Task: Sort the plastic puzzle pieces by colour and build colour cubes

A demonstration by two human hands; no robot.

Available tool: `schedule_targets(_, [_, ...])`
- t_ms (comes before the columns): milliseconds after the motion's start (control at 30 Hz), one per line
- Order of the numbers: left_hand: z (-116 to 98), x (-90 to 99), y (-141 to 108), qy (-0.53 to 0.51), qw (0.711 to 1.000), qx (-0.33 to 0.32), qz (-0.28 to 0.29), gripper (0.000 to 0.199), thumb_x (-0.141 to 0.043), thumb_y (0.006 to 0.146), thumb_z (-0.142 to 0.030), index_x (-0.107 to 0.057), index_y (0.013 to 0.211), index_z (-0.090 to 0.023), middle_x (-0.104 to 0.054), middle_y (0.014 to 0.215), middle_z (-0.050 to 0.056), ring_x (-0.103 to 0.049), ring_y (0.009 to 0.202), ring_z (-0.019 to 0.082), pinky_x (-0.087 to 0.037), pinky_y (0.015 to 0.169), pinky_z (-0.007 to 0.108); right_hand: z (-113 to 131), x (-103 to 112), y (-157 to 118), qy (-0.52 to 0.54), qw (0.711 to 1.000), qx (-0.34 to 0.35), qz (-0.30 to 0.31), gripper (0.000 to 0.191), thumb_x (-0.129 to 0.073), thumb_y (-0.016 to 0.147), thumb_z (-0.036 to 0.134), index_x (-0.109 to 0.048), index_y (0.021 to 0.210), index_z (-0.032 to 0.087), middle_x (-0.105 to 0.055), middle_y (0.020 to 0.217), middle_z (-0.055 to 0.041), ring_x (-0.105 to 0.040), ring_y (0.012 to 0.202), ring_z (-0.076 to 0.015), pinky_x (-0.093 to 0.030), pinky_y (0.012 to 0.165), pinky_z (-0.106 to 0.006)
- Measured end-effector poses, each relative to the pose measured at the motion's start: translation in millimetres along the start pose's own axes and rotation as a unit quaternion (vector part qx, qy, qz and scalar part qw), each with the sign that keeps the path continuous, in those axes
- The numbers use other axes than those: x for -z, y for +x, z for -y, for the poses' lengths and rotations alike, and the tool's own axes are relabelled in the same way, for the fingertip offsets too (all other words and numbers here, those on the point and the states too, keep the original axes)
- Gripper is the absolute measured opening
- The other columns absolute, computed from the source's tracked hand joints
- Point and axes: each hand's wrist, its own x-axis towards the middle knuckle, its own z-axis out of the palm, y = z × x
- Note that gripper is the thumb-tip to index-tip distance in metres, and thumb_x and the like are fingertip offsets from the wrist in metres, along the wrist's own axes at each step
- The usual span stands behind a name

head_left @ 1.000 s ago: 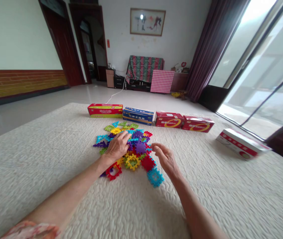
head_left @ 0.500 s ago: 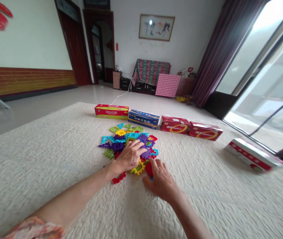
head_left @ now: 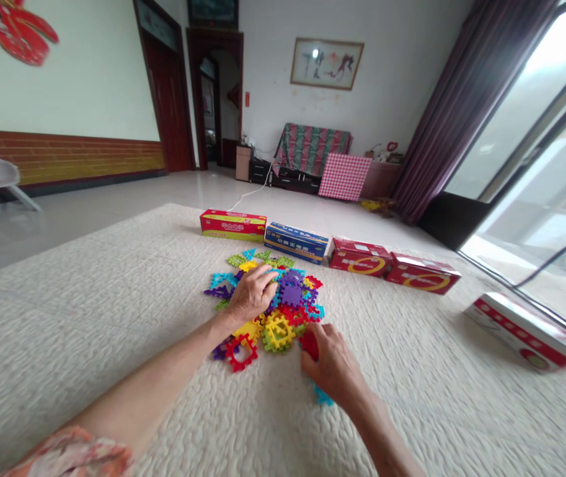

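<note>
A low pile of colourful plastic interlocking blocks (head_left: 291,293) lies on the cream quilted cover, with toothed edges in purple, blue, yellow, red and green. My left hand (head_left: 252,295) rests over the left part of this pile, fingers bent and a little apart; pieces under the palm are hidden. At the pile's near right, my right hand (head_left: 335,361) has thumb and fingers around a red interlocking block (head_left: 309,345). A light-blue block (head_left: 323,395) shows partly beneath that hand. Between the hands sit a yellow frame block (head_left: 278,332) and a red ring-shaped block (head_left: 241,352).
Behind the pile stand a red-and-green box (head_left: 233,226), a blue box (head_left: 296,243) and two red boxes (head_left: 360,257). A white-and-red box (head_left: 531,331) lies at the right. The quilted cover (head_left: 114,318) spreads beneath everything.
My left hand has shifted left across the pile, uncovering purple and red pieces. My right hand has closed around the red block. The view has turned slightly left.
</note>
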Motion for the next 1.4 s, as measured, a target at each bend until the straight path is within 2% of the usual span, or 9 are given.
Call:
schedule_targets(133, [33,2.2,3,-0.016,0.995,0.075,-0.06,0.025,-0.047,0.087,-0.022,-0.067,0.101,-0.017,-0.068,0.107,0.009,-0.061,0.104,0.021,-0.048,0.098,0.037,-8,1,3,0.043,0.999,-0.003,0.005,0.037,-0.054,0.075,0.02,-0.06,0.112,0.018,-0.06,0.092,-0.0095,-0.057,0.082,-0.0194,-0.042,0.073,-0.029])
schedule_targets(233, [50,-4.5,-5,-0.012,0.995,0.093,-0.024,0.022,-0.051,0.085,-0.022,-0.069,0.095,-0.015,-0.07,0.101,0.01,-0.064,0.099,0.022,-0.05,0.093,0.037,-17,2,7,0.081,0.997,-0.01,-0.01,0.036,-0.054,0.075,0.022,-0.062,0.109,0.018,-0.062,0.086,-0.0073,-0.058,0.074,-0.0172,-0.043,0.069,-0.028])
schedule_targets(333, [52,-12.3,-13,0.002,0.997,0.07,0.016,0.019,-0.054,0.084,-0.024,-0.069,0.093,-0.016,-0.07,0.1,0.009,-0.063,0.097,0.022,-0.05,0.092,0.037,-26,9,8,0.18,0.983,-0.029,-0.009,0.034,-0.053,0.074,0.028,-0.064,0.106,0.019,-0.066,0.084,-0.0052,-0.061,0.074,-0.0179,-0.046,0.069,-0.029])
schedule_targets(533, [45,-16.4,-16,0.015,0.997,0.07,0.01,0.019,-0.052,0.086,-0.024,-0.069,0.093,-0.017,-0.07,0.099,0.008,-0.062,0.098,0.022,-0.047,0.094,0.038,-27,25,16,0.36,0.931,-0.049,0.006,0.04,-0.056,0.077,0.042,-0.063,0.106,0.017,-0.071,0.092,-0.0081,-0.065,0.077,-0.0193,-0.05,0.065,-0.03])
schedule_targets(700, [47,-18.3,-16,0.007,0.996,0.083,0.01,0.02,-0.051,0.086,-0.024,-0.069,0.093,-0.018,-0.069,0.1,0.007,-0.06,0.1,0.022,-0.045,0.096,0.038,6,18,62,0.319,0.945,-0.009,-0.075,0.037,-0.057,0.076,0.037,-0.062,0.107,0.019,-0.071,0.088,-0.0064,-0.066,0.077,-0.0196,-0.051,0.067,-0.031])
schedule_targets(933, [45,-16.0,-15,0.011,0.995,0.09,0.028,0.021,-0.049,0.088,-0.027,-0.068,0.093,-0.02,-0.068,0.097,0.006,-0.059,0.102,0.022,-0.045,0.096,0.038,39,3,123,0.114,0.97,0.035,-0.211,0.035,-0.06,0.076,0.034,-0.062,0.108,0.019,-0.066,0.099,-0.0105,-0.063,0.085,-0.0228,-0.049,0.078,-0.037])
schedule_targets(1133, [45,-18.8,-14,0.005,0.995,0.097,0.015,0.019,-0.052,0.086,-0.024,-0.068,0.094,-0.02,-0.068,0.1,0.007,-0.058,0.104,0.022,-0.045,0.096,0.039,0,-3,115,0.124,0.949,0.073,-0.282,0.031,-0.049,0.087,0.041,-0.062,0.106,0.019,-0.064,0.108,-0.0112,-0.06,0.101,-0.0246,-0.046,0.089,-0.041])
schedule_targets(1233, [47,-22.9,-15,0.004,0.995,0.096,0.007,0.019,-0.052,0.085,-0.022,-0.068,0.095,-0.02,-0.068,0.1,0.007,-0.059,0.102,0.022,-0.046,0.096,0.038,-35,-12,100,0.159,0.936,0.036,-0.313,0.032,-0.046,0.088,0.042,-0.061,0.106,0.02,-0.063,0.11,-0.0104,-0.06,0.1,-0.0234,-0.047,0.087,-0.039])
schedule_targets(1400, [48,-25.2,-15,0.011,0.997,0.073,0.008,0.021,-0.05,0.086,-0.021,-0.068,0.097,-0.02,-0.069,0.102,0.007,-0.06,0.102,0.022,-0.046,0.096,0.038,-74,-25,81,0.254,0.927,-0.056,-0.269,0.044,-0.045,0.083,0.05,-0.064,0.104,0.016,-0.066,0.109,-0.013,-0.061,0.101,-0.026,-0.049,0.083,-0.038])
